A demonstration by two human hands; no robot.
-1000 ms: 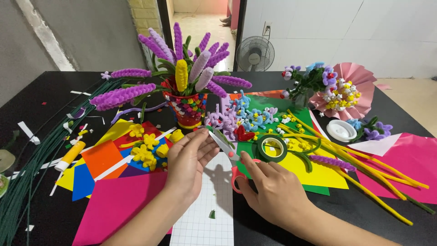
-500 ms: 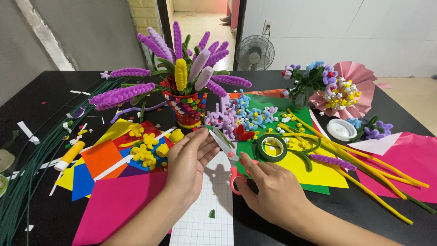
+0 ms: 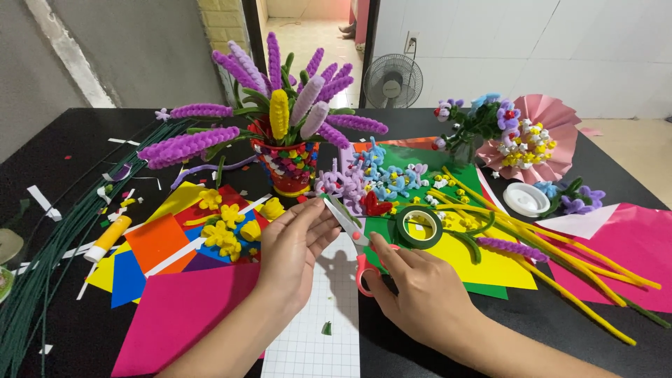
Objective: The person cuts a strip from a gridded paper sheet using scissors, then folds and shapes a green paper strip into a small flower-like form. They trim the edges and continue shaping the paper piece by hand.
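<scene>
Red-plastic-handled metal scissors (image 3: 352,234), matt coloured paper (image 3: 178,308), glossy black table (image 3: 77,143)

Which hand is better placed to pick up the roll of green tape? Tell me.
The right hand, probably. It lies just below the roll of green tape, though it holds the red-handled scissors. The left hand sits farther away.

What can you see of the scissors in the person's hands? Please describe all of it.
The scissors have red plastic handles and pale metal blades. The right hand grips the handles; the blades point up and left, tips at the left hand fingertips. They are held above the white grid sheet, beside the green tape roll.
</scene>
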